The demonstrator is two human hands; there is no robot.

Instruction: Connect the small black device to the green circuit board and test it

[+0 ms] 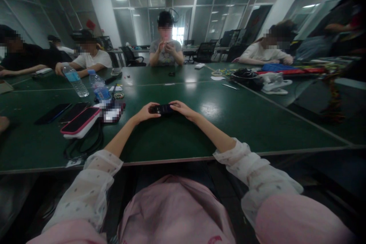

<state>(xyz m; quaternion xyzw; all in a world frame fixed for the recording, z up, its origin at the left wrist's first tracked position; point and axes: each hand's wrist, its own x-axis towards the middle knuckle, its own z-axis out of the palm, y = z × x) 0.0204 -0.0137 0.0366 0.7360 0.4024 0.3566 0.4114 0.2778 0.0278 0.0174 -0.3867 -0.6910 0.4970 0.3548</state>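
A dark phone (165, 109) is held sideways low over the green table (183, 141), with faint light marks on its face. My left hand (146, 113) is closed around its left end, thumb along the near side. Gripping the opposite end is my right hand (183, 109), its fingers on the upper edge. Whether the phone rests on the table or hangs just above it, I cannot tell. Left of my left forearm lies a phone with a pink edge (81, 120), on top of something white.
Two water bottles (74, 81) stand at left, beside more dark phones (54, 113) and a black cable (85, 145). A silver pen (230, 87) lies right of centre. Black and white gear (273, 84) and cables fill the right. Several people sit around the table.
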